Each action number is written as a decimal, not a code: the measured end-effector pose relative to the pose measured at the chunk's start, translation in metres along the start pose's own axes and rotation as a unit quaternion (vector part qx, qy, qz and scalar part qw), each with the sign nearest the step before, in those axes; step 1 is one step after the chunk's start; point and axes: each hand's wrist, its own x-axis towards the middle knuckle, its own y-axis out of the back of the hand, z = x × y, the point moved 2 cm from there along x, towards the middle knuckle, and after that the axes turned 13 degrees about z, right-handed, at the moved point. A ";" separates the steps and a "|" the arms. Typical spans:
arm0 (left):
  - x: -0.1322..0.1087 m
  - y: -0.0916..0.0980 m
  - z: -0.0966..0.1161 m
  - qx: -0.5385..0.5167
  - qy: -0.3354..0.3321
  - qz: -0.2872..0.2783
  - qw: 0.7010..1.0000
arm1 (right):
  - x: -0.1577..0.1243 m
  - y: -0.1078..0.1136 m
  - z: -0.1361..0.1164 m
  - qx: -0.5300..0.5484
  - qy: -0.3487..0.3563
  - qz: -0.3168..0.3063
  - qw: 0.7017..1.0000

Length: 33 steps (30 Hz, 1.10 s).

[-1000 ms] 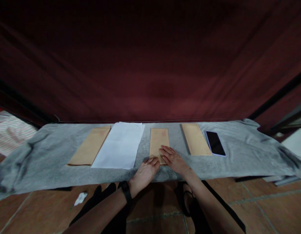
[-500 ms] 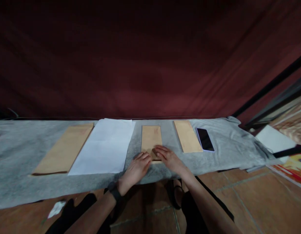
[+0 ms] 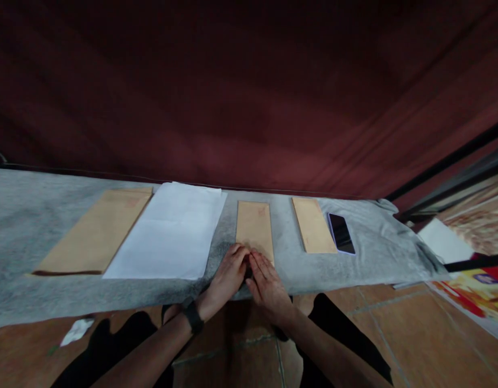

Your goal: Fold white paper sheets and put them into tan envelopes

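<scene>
A narrow brown paper envelope [image 3: 253, 221] with a faint red print lies on the grey cloth in front of me. Over its near end, my left hand [image 3: 228, 275], with a dark band at the wrist, has its fingers bent and pressed together on the paper. My right hand [image 3: 268, 288] rests beside it, fingers stretched flat on the envelope and thumb apart. The fingertips of both hands meet, and they hide the envelope's near edge. My left thumb is out of sight.
Left of the envelope lie white paper sheets [image 3: 168, 231] and a large brown envelope [image 3: 95, 231]. More narrow envelopes [image 3: 314, 226] and a phone [image 3: 341, 233] lie to the right. A grey cloth [image 3: 373, 237] covers the surface, below a dark red curtain [image 3: 249, 108].
Both hands have come closer together at the envelope's near end, and the right hand has slid toward me. The view has tilted slightly.
</scene>
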 end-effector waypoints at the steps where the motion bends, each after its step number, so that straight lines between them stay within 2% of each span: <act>1: 0.000 0.000 0.000 -0.005 0.008 0.008 1.000 | -0.004 -0.001 -0.001 -0.014 0.006 -0.004 1.000; 7: 0.000 0.002 0.002 -0.017 0.007 0.011 1.000 | -0.009 0.002 -0.001 -0.029 0.045 -0.042 0.998; 12: 0.002 0.008 0.001 -0.026 0.018 -0.017 0.999 | -0.001 0.007 0.014 -0.025 -0.013 -0.027 0.999; 18: -0.006 0.024 0.007 0.064 -0.065 -0.060 0.994 | 0.013 0.023 0.031 0.051 -0.051 0.007 0.997; 23: -0.017 0.039 0.022 0.164 -0.191 -0.135 0.958 | 0.021 0.035 0.024 0.056 -0.002 -0.043 0.998; 28: -0.018 0.046 0.017 0.198 -0.206 -0.149 0.947 | 0.024 0.043 0.028 0.060 -0.004 -0.050 0.997; 33: -0.018 0.046 0.009 0.169 -0.212 -0.108 0.957 | 0.025 0.043 0.034 0.054 0.005 -0.061 0.997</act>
